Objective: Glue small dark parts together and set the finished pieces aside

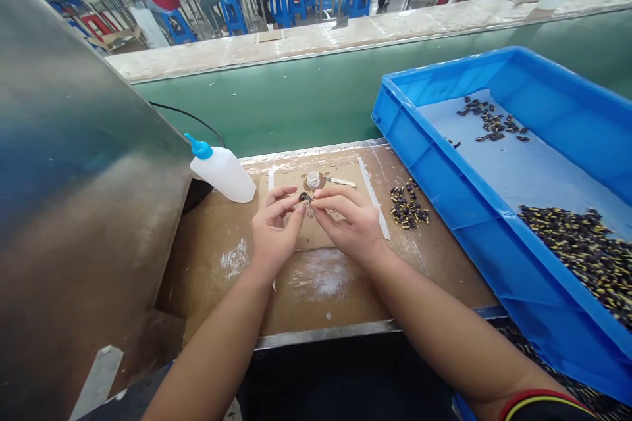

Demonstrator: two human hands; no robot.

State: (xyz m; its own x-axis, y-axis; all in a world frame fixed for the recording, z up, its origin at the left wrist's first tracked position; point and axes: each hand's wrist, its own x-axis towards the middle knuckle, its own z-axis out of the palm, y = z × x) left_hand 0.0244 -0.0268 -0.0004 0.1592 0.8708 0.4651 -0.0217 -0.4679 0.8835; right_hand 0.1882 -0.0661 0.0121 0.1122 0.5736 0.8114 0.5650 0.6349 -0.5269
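Observation:
My left hand and my right hand meet over a cardboard sheet on the table. Between the fingertips is a small dark part, pinched by my left hand. My right thumb and forefinger are closed right beside it; whether they grip the same part or another tiny piece is too small to tell. Just beyond the fingers stands a little clear cup, with a slim light-handled tool lying to its right.
A white squeeze bottle with a blue cap leans at the left, near a metal panel. To the right lies a pile of small black-and-yellow parts. A large blue crate holds many more. Behind runs a green belt; people sit beyond.

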